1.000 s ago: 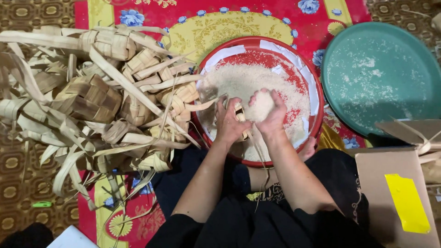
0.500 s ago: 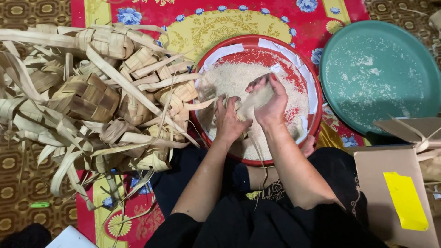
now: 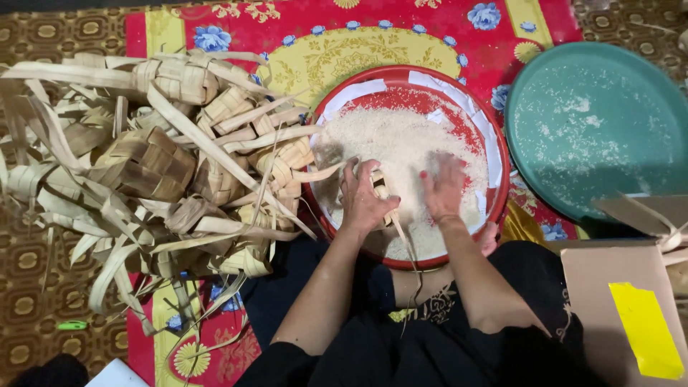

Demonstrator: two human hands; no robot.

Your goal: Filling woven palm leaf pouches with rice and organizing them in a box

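Note:
A round red basin point(image 3: 494, 143) holds a heap of white rice point(image 3: 387, 136). Over its near side my left hand point(image 3: 362, 201) is closed around a small woven palm-leaf pouch point(image 3: 383, 193) whose loose strips trail toward me. My right hand point(image 3: 444, 190) lies palm down on the rice just right of the pouch, fingers spread and blurred by motion.
A big pile of woven palm-leaf pouches point(image 3: 150, 165) with long loose strips covers the floor on the left. A teal tray point(image 3: 602, 129) dusted with rice grains lies at the right. A cardboard box point(image 3: 631, 301) with a yellow patch stands at the lower right. A red flowered cloth point(image 3: 322, 29) lies underneath.
My right hand, raised with rice over the pouch, has dropped flat onto the rice heap. My left hand kept its hold on the pouch.

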